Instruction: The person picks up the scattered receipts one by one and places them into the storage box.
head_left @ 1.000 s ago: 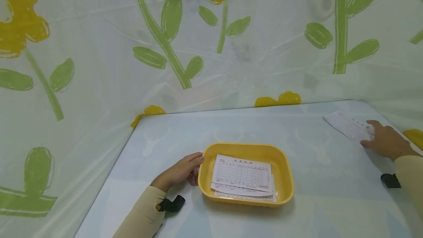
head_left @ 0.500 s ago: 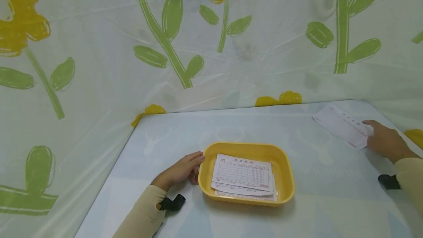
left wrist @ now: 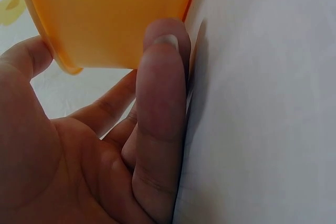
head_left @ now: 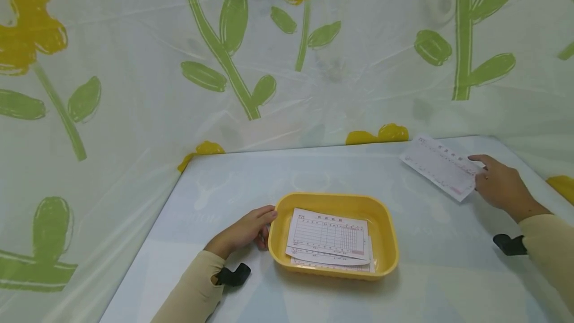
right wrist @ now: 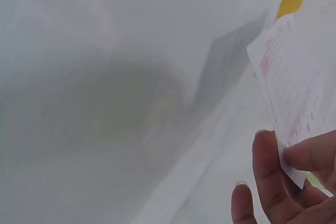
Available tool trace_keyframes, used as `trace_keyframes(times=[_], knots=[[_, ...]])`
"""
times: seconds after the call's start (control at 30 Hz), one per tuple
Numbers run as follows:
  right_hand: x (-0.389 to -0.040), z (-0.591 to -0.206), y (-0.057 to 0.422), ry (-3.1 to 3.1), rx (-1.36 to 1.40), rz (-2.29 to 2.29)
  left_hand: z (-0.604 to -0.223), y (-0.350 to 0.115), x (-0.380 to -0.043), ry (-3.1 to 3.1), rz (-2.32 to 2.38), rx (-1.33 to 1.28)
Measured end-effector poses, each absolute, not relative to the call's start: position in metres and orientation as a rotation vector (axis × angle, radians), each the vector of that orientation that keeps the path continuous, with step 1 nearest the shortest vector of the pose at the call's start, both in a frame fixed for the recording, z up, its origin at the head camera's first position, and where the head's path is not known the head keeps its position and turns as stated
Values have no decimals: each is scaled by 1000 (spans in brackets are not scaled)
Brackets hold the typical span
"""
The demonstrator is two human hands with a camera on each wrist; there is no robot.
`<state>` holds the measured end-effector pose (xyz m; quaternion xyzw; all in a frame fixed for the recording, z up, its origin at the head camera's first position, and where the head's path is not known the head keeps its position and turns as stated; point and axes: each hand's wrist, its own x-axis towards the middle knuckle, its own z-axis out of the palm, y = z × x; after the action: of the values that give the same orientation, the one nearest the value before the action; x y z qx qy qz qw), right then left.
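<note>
My right hand pinches a white printed form slip by its right end, above the far right of the table. In the right wrist view, the thumb lies on the printed face of the slip and fingers sit behind it. At the near middle stands a yellow plastic basket. Several similar form slips lie overlapping on its floor. My left hand holds the basket's left side. The left wrist view has the thumb at the rim and curled fingers beside the outer wall of the basket, close to the tabletop.
The pale blue table meets a flower-patterned sheet at the back and left. Each wrist bears a black strap-like piece, one near the left hand, one below the right hand.
My right hand has moved left and lifted the form slip from the table's far right. My left hand and the basket have stayed in place.
</note>
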<state>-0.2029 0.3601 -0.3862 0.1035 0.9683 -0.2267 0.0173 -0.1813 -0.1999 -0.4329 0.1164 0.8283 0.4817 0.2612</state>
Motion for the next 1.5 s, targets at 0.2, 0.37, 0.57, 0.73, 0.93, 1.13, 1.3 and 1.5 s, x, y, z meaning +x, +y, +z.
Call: trace_keyframes(times=[0.2, 0.37, 0.57, 0.73, 0.93, 1.13, 1.3, 1.5], knots=[[-203, -386, 344, 3076, 232, -747, -433, -202, -182, 2222, 1314, 378], [-199, -385, 336, 3108, 162, -801, -434, -202, -184, 2226, 1307, 380], [-195, -381, 321, 3173, 70, -898, -434, -203, -184, 2227, 1311, 376], [-191, -380, 307, 3196, 20, -962, -433, -203, -184, 2237, 1313, 358], [-184, -380, 293, 3205, -1, -1022, -433, -203, -183, 2220, 1317, 356], [-178, -379, 277, 3225, -38, -1058, -434, -201, -184, 2230, 1321, 344], [-174, -376, 265, 3227, -78, -1056, -434, -201, -183, 2231, 1316, 341], [-169, -373, 252, 3229, -136, -1071, -434, -201, -183, 2225, 1313, 341]])
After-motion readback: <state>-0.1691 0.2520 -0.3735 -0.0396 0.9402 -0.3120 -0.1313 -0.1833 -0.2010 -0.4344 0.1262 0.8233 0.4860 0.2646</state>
